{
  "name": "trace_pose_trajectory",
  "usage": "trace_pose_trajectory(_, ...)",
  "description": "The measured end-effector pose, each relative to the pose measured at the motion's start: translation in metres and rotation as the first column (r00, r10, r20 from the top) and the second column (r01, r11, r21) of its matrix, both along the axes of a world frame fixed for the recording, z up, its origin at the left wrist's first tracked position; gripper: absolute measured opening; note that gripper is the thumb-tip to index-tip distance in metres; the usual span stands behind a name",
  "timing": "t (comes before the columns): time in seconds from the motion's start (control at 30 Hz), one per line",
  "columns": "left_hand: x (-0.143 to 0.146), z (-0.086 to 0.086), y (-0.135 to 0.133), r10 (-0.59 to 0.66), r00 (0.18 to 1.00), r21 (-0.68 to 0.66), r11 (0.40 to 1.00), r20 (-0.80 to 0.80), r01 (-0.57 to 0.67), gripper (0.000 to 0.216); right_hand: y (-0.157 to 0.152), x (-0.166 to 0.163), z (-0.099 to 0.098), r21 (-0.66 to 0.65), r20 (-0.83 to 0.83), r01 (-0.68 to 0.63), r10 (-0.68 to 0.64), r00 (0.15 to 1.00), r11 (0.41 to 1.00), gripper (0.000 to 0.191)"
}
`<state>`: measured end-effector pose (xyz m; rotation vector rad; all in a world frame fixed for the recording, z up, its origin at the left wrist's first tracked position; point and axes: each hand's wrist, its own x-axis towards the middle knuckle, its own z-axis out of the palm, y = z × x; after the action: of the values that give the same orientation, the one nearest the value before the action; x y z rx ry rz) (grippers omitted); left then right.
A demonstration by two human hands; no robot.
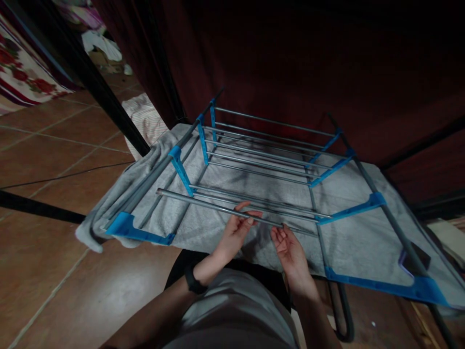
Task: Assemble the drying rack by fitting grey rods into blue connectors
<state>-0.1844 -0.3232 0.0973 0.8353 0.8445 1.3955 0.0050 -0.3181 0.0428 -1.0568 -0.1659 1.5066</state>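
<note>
As the left hand [236, 231] pinches a drying rack's [182, 173] metal rod [207, 204], the right hand [289, 248] curls at the rod's three-o'clock end, grip unclear.

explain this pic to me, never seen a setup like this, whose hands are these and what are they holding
There's no machine here: these are a person's bare hands, seen by a camera worn on their own head, looking forward and down. The left hand pinches a long grey rod; the right hand has its fingertips at or very near that rod, though contact is hard to tell. Around them is a rack of grey tubes and blue brackets, lying on grey cloth. A dark flat object also lies on the cloth, toward the picture's right.
</note>
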Motion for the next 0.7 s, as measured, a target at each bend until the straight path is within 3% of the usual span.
trace_pose_trajectory(0.13,-0.002,0.027,0.003,0.045,0.989,0.126,0.992,-0.141,-0.028,0.064,0.000,-0.001,0.014,0.039,-0.031,-0.131,0.133,0.991,0.991,0.017)
trace_pose_trajectory(0.23,-0.012,0.052,0.009,0.165,0.958,0.278,0.956,-0.235,-0.096,0.064,-0.006,-0.003,0.023,0.076,-0.052,-0.256,0.260,0.964,0.964,0.018)
trace_pose_trajectory(0.37,-0.029,0.087,0.022,0.384,0.887,0.544,0.816,-0.258,-0.195,0.057,-0.016,-0.005,0.030,0.086,-0.047,-0.436,0.441,0.896,0.896,0.020)
trace_pose_trajectory(0.47,-0.038,0.110,0.032,0.484,0.841,0.677,0.705,-0.241,-0.212,0.052,-0.020,-0.005,0.031,0.091,-0.030,-0.468,0.472,0.881,0.879,0.022)
trace_pose_trajectory(0.57,-0.038,0.129,0.036,0.508,0.803,0.722,0.676,-0.312,-0.147,0.049,-0.018,-0.005,0.032,0.092,-0.006,-0.422,0.425,0.905,0.902,0.022)
trace_pose_trajectory(0.7,-0.024,0.133,0.033,0.461,0.696,0.691,0.720,-0.550,0.069,0.043,-0.016,-0.003,0.031,0.091,0.009,-0.375,0.376,0.927,0.922,0.025)
